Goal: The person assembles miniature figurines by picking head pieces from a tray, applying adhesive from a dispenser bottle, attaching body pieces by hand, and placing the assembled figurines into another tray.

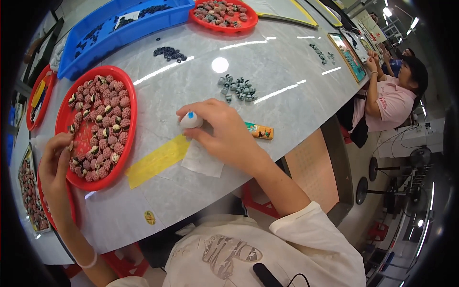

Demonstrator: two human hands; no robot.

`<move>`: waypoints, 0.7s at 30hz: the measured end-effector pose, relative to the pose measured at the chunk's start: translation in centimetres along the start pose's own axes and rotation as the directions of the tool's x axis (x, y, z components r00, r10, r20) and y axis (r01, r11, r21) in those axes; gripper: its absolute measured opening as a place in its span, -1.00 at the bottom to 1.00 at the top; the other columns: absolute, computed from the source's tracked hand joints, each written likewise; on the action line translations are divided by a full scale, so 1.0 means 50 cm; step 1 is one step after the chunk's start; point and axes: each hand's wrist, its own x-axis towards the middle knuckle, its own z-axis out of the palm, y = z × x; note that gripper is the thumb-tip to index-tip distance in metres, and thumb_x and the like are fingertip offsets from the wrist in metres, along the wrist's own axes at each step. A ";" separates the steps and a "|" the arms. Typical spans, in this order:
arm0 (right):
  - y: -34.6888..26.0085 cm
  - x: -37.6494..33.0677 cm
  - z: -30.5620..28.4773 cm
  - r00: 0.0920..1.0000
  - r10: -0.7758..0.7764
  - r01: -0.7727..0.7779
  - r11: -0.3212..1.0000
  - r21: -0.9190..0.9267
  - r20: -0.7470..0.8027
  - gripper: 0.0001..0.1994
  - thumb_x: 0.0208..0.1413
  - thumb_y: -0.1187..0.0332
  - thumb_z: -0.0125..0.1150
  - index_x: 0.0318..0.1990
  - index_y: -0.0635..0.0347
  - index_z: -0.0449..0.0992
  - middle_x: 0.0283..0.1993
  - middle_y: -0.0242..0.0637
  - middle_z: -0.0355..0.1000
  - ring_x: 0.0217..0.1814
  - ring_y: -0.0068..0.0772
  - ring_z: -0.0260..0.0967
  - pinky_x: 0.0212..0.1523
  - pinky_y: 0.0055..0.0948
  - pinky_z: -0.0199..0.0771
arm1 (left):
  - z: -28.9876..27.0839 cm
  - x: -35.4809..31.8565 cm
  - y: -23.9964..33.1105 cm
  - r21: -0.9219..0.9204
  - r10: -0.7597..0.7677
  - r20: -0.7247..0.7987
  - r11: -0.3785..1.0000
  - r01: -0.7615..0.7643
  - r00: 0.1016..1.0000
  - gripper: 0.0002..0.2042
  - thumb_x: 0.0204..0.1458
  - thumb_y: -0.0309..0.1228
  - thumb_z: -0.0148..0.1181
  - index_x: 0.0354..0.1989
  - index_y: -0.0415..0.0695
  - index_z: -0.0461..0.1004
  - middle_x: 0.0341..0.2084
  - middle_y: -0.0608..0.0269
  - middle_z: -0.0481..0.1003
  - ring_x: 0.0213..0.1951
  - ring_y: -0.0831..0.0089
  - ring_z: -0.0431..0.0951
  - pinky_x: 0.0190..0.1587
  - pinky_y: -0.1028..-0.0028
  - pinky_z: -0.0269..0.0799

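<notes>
My right hand [224, 131] grips a small white bottle with a blue tip [191, 119], held over a white paper square [203, 160] on the marble table [277, 67]. My left hand [55, 162] reaches into the near edge of a round red tray [126, 143] filled with several small reddish and cream pieces, fingers pinched at one of them. A yellow tape strip [158, 160] lies between the tray and the paper. An orange tube [260, 131] lies just right of my right hand.
A cluster of grey parts [237, 88] and a pile of dark rings [169, 53] lie farther out. A blue bin [119, 28] and another red tray [224, 26] stand at the back. More trays sit at left. A person in pink [389, 98] sits at right.
</notes>
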 end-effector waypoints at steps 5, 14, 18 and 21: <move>-0.034 -0.035 -0.010 0.989 0.079 -0.018 0.901 0.433 -0.123 -0.63 -0.12 0.39 0.16 -0.14 0.31 0.24 -0.39 -0.29 0.32 -0.35 -0.52 0.28 -0.33 -0.58 0.27 | 0.079 -0.148 0.028 -0.697 -0.026 0.106 0.711 0.093 0.994 -0.74 -0.14 -0.31 0.17 -0.41 -0.17 0.25 -0.43 0.17 0.32 -0.44 0.49 0.35 -0.41 0.55 0.29; -0.068 -0.111 -0.073 0.972 0.220 -0.136 0.813 0.565 -0.082 -0.52 -0.20 0.11 0.23 -0.25 0.32 0.29 -0.33 -0.19 0.27 -0.43 -0.54 0.25 -0.50 -0.68 0.24 | 0.210 -0.214 0.044 -0.940 -0.177 0.276 0.154 0.304 0.945 -0.75 -0.13 -0.36 0.16 -0.35 -0.23 0.29 -0.31 0.04 0.35 -0.30 0.35 0.43 -0.30 0.49 0.37; -0.073 -0.097 -0.059 0.993 0.058 0.013 0.809 0.588 -0.101 -0.56 -0.16 0.09 0.18 -0.25 0.27 0.27 -0.32 -0.18 0.23 -0.33 -0.51 0.21 -0.35 -0.67 0.21 | 0.222 -0.208 0.051 -0.922 -0.184 0.351 0.105 0.374 0.918 -0.74 -0.11 -0.39 0.14 -0.30 -0.27 0.29 -0.29 -0.02 0.35 -0.27 0.35 0.43 -0.25 0.48 0.38; -0.077 -0.093 -0.052 0.999 -0.026 0.047 0.809 0.586 -0.045 -0.56 -0.11 0.04 0.11 -0.25 0.24 0.25 -0.33 -0.19 0.21 -0.26 -0.49 0.19 -0.24 -0.65 0.16 | 0.226 -0.213 0.051 -0.936 -0.179 0.329 0.071 0.346 0.927 -0.71 -0.10 -0.41 0.12 -0.23 -0.29 0.28 -0.27 -0.01 0.36 -0.26 0.36 0.43 -0.24 0.50 0.38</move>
